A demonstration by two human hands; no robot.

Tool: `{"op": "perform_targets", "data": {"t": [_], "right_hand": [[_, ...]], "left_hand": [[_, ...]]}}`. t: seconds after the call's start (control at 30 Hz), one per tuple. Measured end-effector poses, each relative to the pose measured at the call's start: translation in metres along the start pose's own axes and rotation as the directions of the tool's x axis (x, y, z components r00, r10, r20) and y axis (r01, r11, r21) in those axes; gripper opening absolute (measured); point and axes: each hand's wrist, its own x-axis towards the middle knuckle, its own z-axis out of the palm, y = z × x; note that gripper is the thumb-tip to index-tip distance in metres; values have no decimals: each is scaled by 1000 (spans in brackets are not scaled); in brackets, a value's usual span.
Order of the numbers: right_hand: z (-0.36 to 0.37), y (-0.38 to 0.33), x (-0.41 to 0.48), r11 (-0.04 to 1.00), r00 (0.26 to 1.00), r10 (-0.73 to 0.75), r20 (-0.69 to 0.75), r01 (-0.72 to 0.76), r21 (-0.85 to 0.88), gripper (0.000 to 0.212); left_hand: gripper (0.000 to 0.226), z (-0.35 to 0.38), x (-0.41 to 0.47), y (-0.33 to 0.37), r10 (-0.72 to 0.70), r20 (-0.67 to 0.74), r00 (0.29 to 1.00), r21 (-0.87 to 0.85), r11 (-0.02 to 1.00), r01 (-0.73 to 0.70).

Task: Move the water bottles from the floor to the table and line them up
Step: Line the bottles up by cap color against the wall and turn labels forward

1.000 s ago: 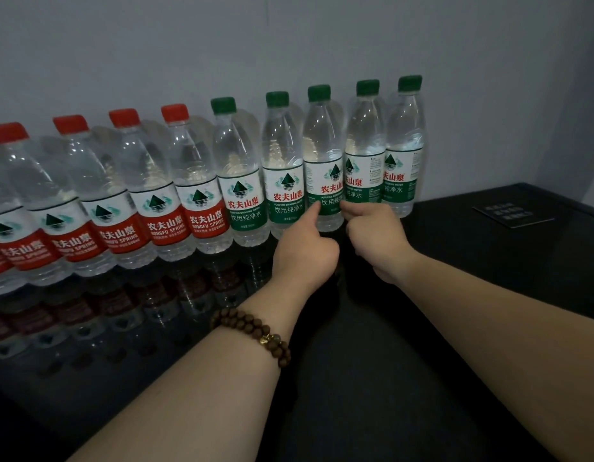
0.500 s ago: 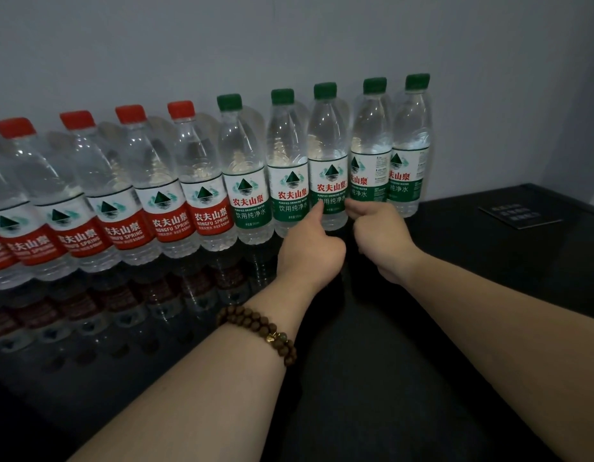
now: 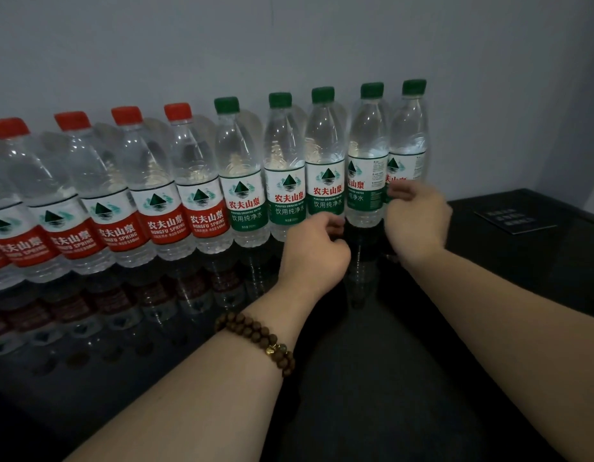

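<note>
A: Where are the water bottles sitting?

B: They are all standing up in one long row on the black counter (image 3: 405, 378), right against the gray wall (image 3: 289, 38). The row is running from 9 o'clock to 2 o'clock. The red-capped bottles (image 3: 148, 188) are filling the left part and the green-capped bottles (image 3: 285, 168) are filling the right part. They are standing side by side, very close together.

A: What is the left hand (image 3: 314, 251) doing?

B: It is curling into a loose fist just in front of the third green bottle (image 3: 325, 155). Its fingertips are sitting at the bottom of that bottle, but I cannot tell if they are pinching it. A brown bead bracelet (image 3: 255, 341) is going around that wrist.

A: And the right hand (image 3: 417, 221)?

B: It is reaching up at 1 o'clock. Its grip is closing, with thumb and fingers pinching the label of the last green bottle (image 3: 410, 141), the one at the far right end.

A: Anything else?

B: A small dark card (image 3: 514, 221) is lying flat at 2 o'clock, well apart from the bottles.
</note>
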Motion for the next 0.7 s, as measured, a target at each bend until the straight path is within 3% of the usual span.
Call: {"op": "perform_targets", "data": {"t": [0.07,0.17,0.23,0.3,0.37,0.43,0.57,0.7], "right_hand": [[-8,6,10,999,999,29,-45,-31,-41,46],[-5,16,13,998,998,55,7,-54,-34,41],[-3,17,12,999,998,38,43,-37,-22,38],[-5,17,13,999,998,35,51,-36,7,36],[-5,17,13,999,998,30,56,-31,16,34],[-5,17,13,1000,998,21,64,-22,14,33],[-2,18,15,999,997,15,70,-17,30,33],[0,18,17,1000,997,26,76,-28,15,33]], "left_hand": [[51,2,-4,3,47,160,986,52,997,-56],[56,5,-9,14,66,346,936,333,924,-189],[47,12,-7,29,-21,405,914,490,849,-197],[23,21,-4,45,-106,370,923,543,831,-122],[4,33,-6,56,-130,230,964,473,881,6],[4,48,-8,56,-124,89,988,401,913,78],[31,56,2,44,-112,-69,991,167,978,122],[58,55,12,34,-87,-87,992,15,996,89]]}}
